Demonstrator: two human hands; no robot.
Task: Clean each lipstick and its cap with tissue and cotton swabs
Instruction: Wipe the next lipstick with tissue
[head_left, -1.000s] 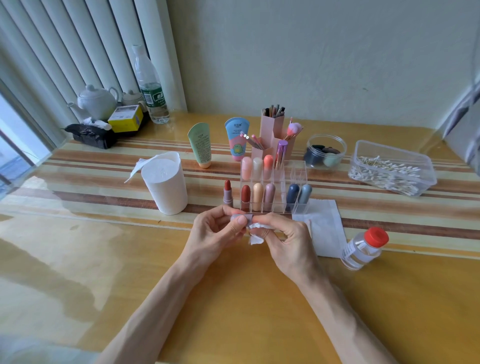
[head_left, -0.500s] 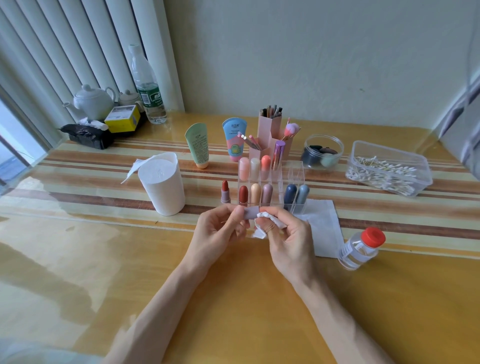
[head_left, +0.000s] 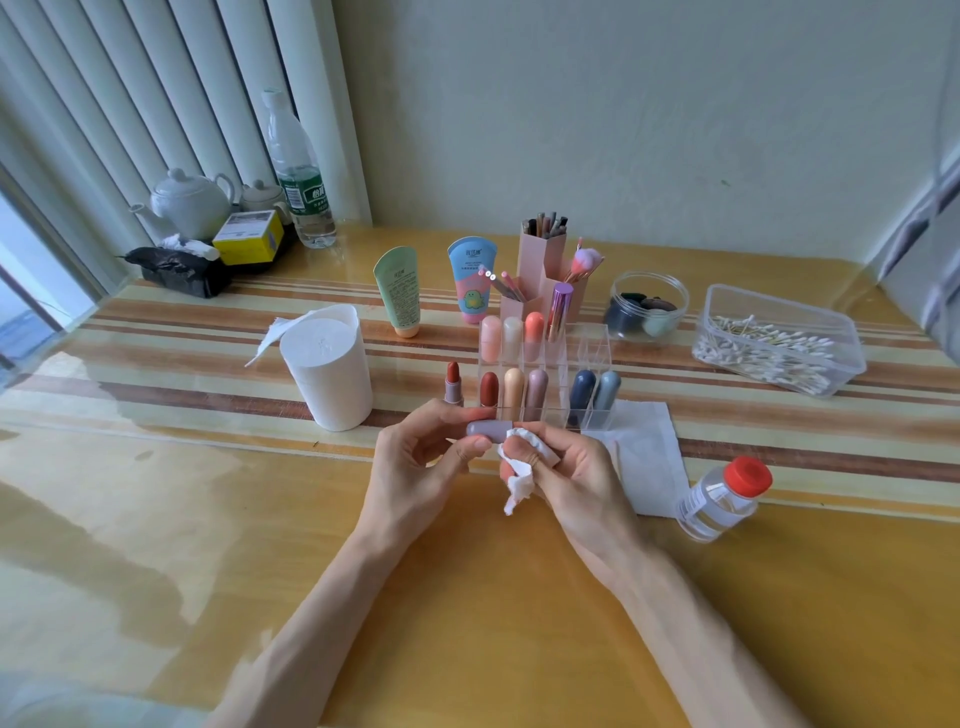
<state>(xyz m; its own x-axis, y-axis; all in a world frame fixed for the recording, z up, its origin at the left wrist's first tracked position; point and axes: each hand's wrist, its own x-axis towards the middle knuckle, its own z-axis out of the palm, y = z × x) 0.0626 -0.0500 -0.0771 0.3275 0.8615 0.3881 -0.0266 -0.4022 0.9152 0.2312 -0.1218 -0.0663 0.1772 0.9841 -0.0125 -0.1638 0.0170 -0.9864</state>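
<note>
From the head view, the right end of the lavender cap (head_left: 488, 428) is hidden behind the crumpled tissue (head_left: 519, 470) and the right fingers, so its mouth cannot be made out. Only the rounded left end shows. The cap lies level, with its long axis running left to right, above the surface (head_left: 467, 597) just in front of the clear organizer (head_left: 589, 358). The left hand (head_left: 415, 467) has its grip pinched on the cap between thumb and fingers. The right hand (head_left: 582, 478) has its grip curled round the tissue, which touches the cap's right end. An uncapped lipstick (head_left: 453, 384) stands upright just left of the organizer. The organizer holds capped lipsticks (head_left: 535, 395) upright in two rows, and its right rear cells look bare. A clear tub (head_left: 852, 358) at the far right holds cotton swabs (head_left: 763, 348). The dark and teal contents of the round jar (head_left: 649, 306) are hard to make out. A tissue roll (head_left: 332, 374) stands to the left, and the right wrist partly covers a flat tissue sheet (head_left: 644, 452).
</note>
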